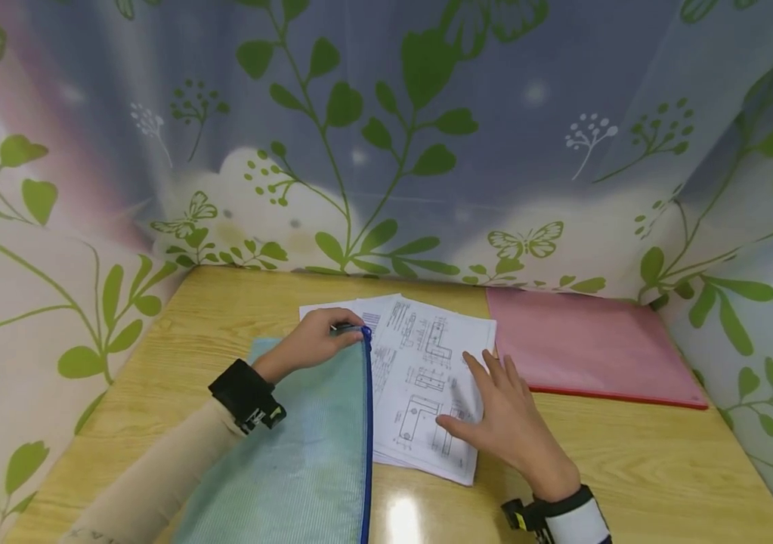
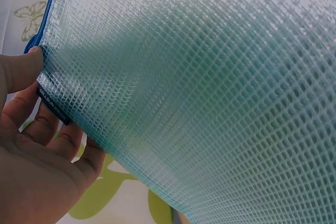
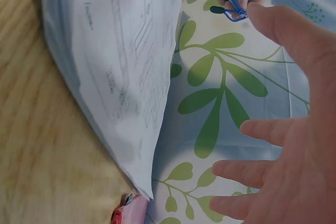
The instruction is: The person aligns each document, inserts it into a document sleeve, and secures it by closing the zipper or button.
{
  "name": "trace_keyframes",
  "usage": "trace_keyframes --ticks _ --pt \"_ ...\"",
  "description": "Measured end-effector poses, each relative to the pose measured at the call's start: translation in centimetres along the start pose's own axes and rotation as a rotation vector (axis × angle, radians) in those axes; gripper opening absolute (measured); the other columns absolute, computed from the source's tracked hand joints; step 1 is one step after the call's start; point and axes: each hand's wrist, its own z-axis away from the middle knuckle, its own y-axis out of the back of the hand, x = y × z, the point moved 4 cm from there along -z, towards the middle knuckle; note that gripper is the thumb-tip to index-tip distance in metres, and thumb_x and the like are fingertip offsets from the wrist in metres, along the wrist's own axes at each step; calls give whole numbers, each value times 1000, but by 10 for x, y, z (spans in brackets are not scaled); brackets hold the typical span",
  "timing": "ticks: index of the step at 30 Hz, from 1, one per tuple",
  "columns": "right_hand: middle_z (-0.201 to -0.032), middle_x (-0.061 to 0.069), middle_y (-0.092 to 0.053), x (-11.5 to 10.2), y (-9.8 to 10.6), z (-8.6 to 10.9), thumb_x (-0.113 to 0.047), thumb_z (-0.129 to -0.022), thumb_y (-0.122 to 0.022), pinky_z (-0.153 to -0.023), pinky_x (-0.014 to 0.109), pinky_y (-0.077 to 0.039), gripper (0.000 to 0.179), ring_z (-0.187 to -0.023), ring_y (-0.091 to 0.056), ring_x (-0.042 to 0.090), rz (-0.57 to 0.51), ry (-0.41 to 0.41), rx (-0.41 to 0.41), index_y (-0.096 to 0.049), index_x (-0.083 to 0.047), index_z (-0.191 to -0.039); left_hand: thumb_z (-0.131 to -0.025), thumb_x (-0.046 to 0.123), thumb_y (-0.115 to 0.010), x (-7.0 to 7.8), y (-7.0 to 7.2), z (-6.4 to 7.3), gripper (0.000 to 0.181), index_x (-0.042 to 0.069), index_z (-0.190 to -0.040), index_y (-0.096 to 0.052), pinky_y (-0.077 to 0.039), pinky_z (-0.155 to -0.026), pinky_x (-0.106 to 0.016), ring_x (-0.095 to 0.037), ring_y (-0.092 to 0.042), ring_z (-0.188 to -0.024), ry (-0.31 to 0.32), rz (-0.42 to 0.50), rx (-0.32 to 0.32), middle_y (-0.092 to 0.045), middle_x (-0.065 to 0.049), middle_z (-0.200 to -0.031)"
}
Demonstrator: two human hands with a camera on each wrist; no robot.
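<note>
A teal mesh zipper pouch (image 1: 304, 446) with a blue zipper edge is held up by its far corner in my left hand (image 1: 314, 336). In the left wrist view the thumb and fingers (image 2: 44, 121) pinch that corner beside a small dark label (image 2: 52, 103). My right hand (image 1: 505, 412) hovers with spread fingers over the right side of a stack of printed drawing sheets (image 1: 427, 363), holding nothing. Part of the stack's left side is hidden behind the pouch. From the right wrist, the sheets (image 3: 121, 66) appear edge-on next to the spread hand (image 3: 286, 166).
A pink pouch with a red edge (image 1: 590, 344) lies flat at the back right of the wooden table (image 1: 631, 461). Behind the table hangs a curtain (image 1: 386, 151) printed with leaves and butterflies; its folds also border both sides.
</note>
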Motion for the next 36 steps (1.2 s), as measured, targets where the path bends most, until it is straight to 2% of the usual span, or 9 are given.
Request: trace_keyframes --ticks 8,16,24,30,36 --pt "-155 26 -26 -13 7 -6 -73 -75 -66 -108 71 -16 102 -142 -6 49 12 50 24 -33 -14 -151 -95 21 -65 1 -3 -1 20 14 -113 -68 -50 -89 -45 -21 -61 -105 26 -28 26 -67 -6 -114" --pt "-156 23 -24 -27 17 -17 -77 -75 -62 -110 69 -16 103 -142 -3 48 20 83 17 -31 -17 -152 -95 22 -65 3 -6 -2 20 15 -113 -68 -50 -88 -45 -19 -61 -103 7 -26 33 -68 -5 -114" --pt "-156 22 -25 -43 23 -27 -76 -77 -60 -109 69 -19 101 -142 -9 49 37 146 34 -29 -17 -153 -95 23 -65 6 -9 -4 19 16 -112 -69 -50 -89 -45 -20 -61 -106 -3 -13 40 -68 -5 -115" --pt "-158 19 -22 -52 24 -35 -77 -77 -59 -105 73 -21 100 -143 -6 46 25 140 19 -27 -22 -154 -95 23 -64 8 -11 -5 21 14 -114 -68 -50 -91 -45 -20 -60 -108 -8 -13 29 -67 -6 -119" --pt "-159 18 -20 -59 22 -46 -74 -79 -59 -109 69 -21 98 -144 -3 42 -3 151 4 -25 -23 -155 -96 21 -64 12 -11 -8 21 13 -114 -68 -50 -92 -43 -20 -61 -107 -10 -8 22 -67 -7 -117"
